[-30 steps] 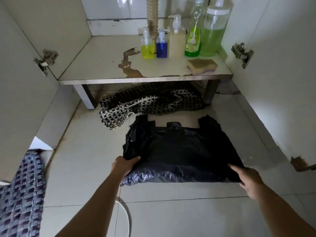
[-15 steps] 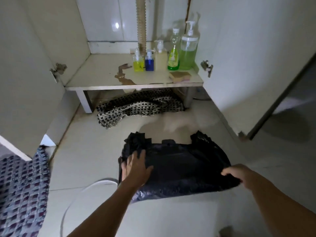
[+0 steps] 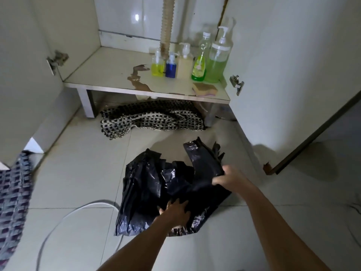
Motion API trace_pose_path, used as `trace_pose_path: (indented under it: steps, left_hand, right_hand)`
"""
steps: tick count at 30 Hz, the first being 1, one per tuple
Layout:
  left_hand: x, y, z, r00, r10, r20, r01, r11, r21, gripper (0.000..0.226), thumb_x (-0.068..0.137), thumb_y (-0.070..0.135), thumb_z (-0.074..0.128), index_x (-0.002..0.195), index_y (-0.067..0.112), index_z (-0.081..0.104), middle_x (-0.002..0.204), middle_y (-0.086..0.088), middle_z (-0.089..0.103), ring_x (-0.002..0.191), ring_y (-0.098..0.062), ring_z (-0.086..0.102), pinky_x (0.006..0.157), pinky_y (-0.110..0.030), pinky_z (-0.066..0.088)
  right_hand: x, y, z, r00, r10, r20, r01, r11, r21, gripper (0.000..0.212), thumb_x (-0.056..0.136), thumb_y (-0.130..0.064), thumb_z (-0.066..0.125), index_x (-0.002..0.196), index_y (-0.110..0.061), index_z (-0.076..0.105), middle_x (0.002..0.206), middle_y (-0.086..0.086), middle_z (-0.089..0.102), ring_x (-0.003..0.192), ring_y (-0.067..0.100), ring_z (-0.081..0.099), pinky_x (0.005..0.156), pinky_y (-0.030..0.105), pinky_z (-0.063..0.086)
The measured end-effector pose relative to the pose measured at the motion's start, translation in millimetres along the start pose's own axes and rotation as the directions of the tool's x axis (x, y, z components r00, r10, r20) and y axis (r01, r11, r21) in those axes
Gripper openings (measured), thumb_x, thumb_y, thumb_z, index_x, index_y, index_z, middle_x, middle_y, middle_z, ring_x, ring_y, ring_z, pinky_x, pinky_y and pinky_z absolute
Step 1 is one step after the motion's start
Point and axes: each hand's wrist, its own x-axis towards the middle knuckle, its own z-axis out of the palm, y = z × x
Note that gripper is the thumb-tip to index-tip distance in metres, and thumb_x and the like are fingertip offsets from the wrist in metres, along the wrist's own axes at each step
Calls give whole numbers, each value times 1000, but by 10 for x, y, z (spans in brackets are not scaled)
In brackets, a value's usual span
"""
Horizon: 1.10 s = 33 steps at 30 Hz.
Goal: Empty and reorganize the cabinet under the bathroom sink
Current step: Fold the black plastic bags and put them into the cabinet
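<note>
A crumpled black plastic bag [image 3: 148, 184] lies on the tiled floor in front of the open cabinet. My left hand [image 3: 175, 212] grips its near edge and my right hand [image 3: 228, 178] grips its right side, lifting a fold. On the cabinet shelf [image 3: 109, 75] stand a yellow bottle [image 3: 157, 67], a blue bottle [image 3: 170, 68], a cream pump bottle [image 3: 184, 63], a green dish-soap bottle [image 3: 199, 63] and a large green pump bottle [image 3: 217, 61], with a sponge [image 3: 205, 89] in front of them. A black-and-white woven mat [image 3: 148, 118] lies bunched under the shelf.
Both cabinet doors stand open, the left door [image 3: 21, 75] and the right door [image 3: 293, 65]. A corrugated drain hose [image 3: 166, 22] comes down behind the bottles. A white cable [image 3: 64, 218] curves over the floor at the left. A checked cloth [image 3: 11, 202] fills the left edge.
The bag went from flat to crumpled as both hands gathered it. My left hand slid to the near middle edge and my right hand lifted the right side. The view pulled back.
</note>
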Motion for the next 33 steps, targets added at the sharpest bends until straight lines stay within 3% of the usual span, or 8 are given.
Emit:
trace_pose_path:
  steps: [5, 11, 14, 19, 21, 24, 28, 33]
  left_hand:
    - [-222, -301, -353, 962, -21, -272, -17, 990, -137, 39, 89, 22, 45, 126, 27, 58, 123, -11, 64, 113, -30, 61, 95, -36, 49]
    - [-555, -1012, -598, 839, -336, -427, 319, 941, -114, 53, 76, 46, 56, 128, 48, 49, 155, -1, 23, 145, -27, 13, 114, -61, 13]
    - [-577, -1139, -518, 838, -379, -393, 207, 886, -414, 54, 79, 39, 62, 132, 35, 55, 152, -8, 35, 142, -27, 28, 115, -41, 27]
    - [-717, -1063, -572, 788, -577, -217, -41, 302, -952, 22, 75, 26, 52, 84, 18, 70, 90, -16, 69, 77, -26, 61, 70, -33, 50]
    - [-771, -1119, -611, 768, -638, -61, -103, -29, -994, 12, 83, 16, 56, 75, 12, 64, 71, -10, 59, 63, -23, 50, 60, -29, 39]
    - [-845, -1183, -586, 797, -603, 36, -114, -207, -972, 12, 83, 22, 62, 78, 11, 63, 74, -5, 60, 65, -21, 52, 63, -31, 40]
    - [-891, -1186, -584, 814, -578, -55, -107, -56, -993, 11, 83, 22, 69, 86, 11, 69, 82, -10, 68, 74, -25, 62, 82, -44, 50]
    - [-849, -1149, -528, 726, -534, -434, 18, 646, -763, 48, 76, 23, 77, 118, 8, 60, 110, -14, 61, 104, -33, 59, 92, -37, 48]
  right_hand:
    - [-110, -479, 313, 987, -154, -40, 145, 976, -164, 18, 77, -17, 62, 85, -3, 57, 71, 6, 52, 70, 28, 52, 53, 26, 36]
    - [-200, -846, 745, 962, -272, -34, 253, 929, -269, 23, 78, -15, 54, 66, -14, 34, 66, 3, 46, 64, 25, 49, 55, 30, 35]
    - [-366, -1075, 1034, 932, -360, -46, 323, 880, -348, 17, 84, -20, 55, 94, -7, 51, 100, 14, 62, 96, 36, 61, 76, 36, 47]
    - [-502, -1157, 1646, 865, -502, 12, 466, 795, -388, 24, 85, -13, 48, 109, -9, 49, 110, 15, 62, 104, 35, 60, 87, 40, 44]
    - [-559, -1091, 1857, 853, -513, 95, 506, 772, -385, 25, 86, -12, 48, 111, -9, 47, 112, 16, 61, 104, 36, 59, 86, 41, 44]
    - [-591, -881, 2114, 843, -419, 338, 532, 745, -403, 36, 87, -14, 53, 121, -8, 43, 120, 18, 55, 110, 37, 56, 91, 43, 47]
    - [-520, -733, 2134, 789, -318, 525, 544, 758, -359, 59, 79, -9, 55, 134, -14, 35, 126, 16, 51, 117, 36, 53, 98, 43, 47]
    - [-341, -821, 1683, 781, -355, 513, 449, 891, -66, 61, 80, -14, 57, 138, -21, 43, 136, 4, 54, 116, 19, 57, 95, 27, 47]
